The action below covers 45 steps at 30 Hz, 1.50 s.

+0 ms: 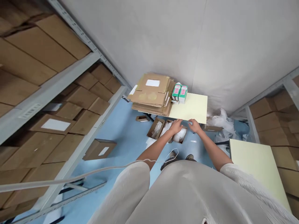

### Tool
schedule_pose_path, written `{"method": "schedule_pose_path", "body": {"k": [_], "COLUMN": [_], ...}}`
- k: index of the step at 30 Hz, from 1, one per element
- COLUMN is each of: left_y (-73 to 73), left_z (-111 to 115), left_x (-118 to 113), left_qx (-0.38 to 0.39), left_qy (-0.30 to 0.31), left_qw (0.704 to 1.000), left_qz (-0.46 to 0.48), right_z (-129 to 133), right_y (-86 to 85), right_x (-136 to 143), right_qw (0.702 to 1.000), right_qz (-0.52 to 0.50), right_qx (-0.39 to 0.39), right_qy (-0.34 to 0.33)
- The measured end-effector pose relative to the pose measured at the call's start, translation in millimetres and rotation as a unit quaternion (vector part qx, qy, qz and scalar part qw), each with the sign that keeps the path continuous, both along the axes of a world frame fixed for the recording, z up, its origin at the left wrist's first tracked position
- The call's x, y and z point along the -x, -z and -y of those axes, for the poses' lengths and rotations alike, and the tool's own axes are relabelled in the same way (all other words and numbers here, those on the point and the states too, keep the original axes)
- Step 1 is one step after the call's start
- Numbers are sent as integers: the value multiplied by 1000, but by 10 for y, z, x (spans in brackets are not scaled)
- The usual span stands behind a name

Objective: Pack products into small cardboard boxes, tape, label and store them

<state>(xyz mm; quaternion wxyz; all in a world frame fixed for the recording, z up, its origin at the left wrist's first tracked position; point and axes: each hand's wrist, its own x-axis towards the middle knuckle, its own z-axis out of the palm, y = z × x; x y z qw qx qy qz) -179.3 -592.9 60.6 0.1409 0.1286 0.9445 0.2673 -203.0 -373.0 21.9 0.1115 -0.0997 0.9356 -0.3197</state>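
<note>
My left hand (176,126) is at the front edge of a small cream-topped table (195,107), fingers loosely bent and nothing visible in them. Close by on the right, my right hand (194,125) is at the same edge, its thumb and fingers apart. A narrow gap separates the two hands. On the table, just beyond them, stand two green-and-white boxes with pink labels (179,92), side by side. To their left lies a stack of flattened cardboard boxes (151,90), the top one bearing a white label.
Open cartons (156,127) holding white material stand on the blue floor below the table. A shelf of cardboard boxes (56,124) runs along the left. Another cream table (254,165) is at right, near clear plastic bags (221,121). A white cable (105,168) crosses my left arm.
</note>
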Motion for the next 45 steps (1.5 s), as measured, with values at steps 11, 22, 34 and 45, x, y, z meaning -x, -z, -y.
{"method": "schedule_pose_path", "body": {"k": [11,22,34,45], "left_y": [11,63,189,331], "left_z": [487,418,154,15], "left_x": [423,1096,2306,2916], "left_qx": [-35,-56,-43,-16], "left_qy": [-27,-3,-93,-167], "left_qw": [999,998,995,986], "left_qz": [-21,-15,10,26], "right_z": [485,402,319,462], "right_y": [-52,-93,129,285], "right_x": [426,927,2385,3058], "right_qw": [1000,996,986,964], "right_qz": [-14,13,88,212], "right_qx": [0,32,127,144], "right_qy": [10,77,59,67]}}
